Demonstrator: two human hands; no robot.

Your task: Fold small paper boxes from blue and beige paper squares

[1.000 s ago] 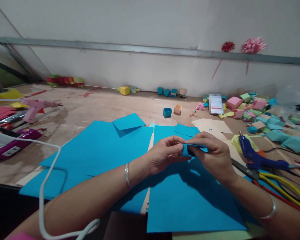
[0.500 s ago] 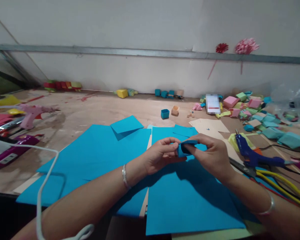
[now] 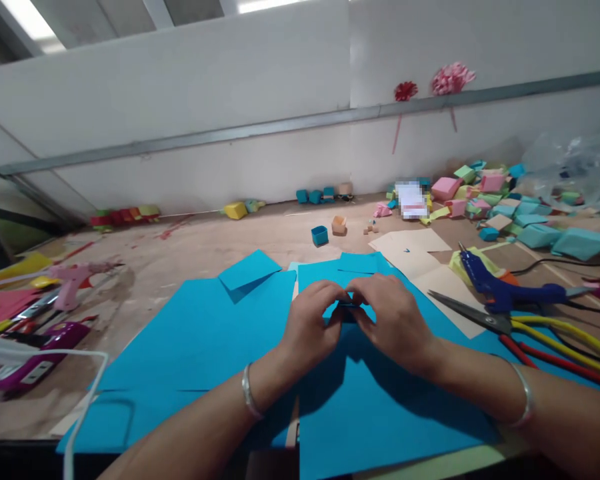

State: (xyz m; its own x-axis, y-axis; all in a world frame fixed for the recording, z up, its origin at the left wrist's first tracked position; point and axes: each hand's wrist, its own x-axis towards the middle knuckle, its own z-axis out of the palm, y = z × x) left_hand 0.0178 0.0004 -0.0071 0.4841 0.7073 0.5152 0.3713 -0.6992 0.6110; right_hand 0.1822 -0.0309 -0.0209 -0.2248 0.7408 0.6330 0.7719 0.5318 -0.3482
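Between my two hands is a small folded piece of blue paper, of which only a thin dark strip shows. My left hand pinches it from the left and my right hand from the right, thumbs below and fingers bent over the top. Most of the piece is hidden by my fingers. Beneath both hands lies a large blue sheet, with a second blue sheet to its left. A smaller folded blue sheet rests on that one.
Scissors and a blue glue gun lie at the right, a pink glue gun at the left. Small blue and peach open paper boxes stand behind. Paper shapes pile up at back right. A white cable hangs front left.
My hands have turned inward and now both pinch the blue paper piece from its sides; before, its open curl showed between them. The head view has tilted and shifted.
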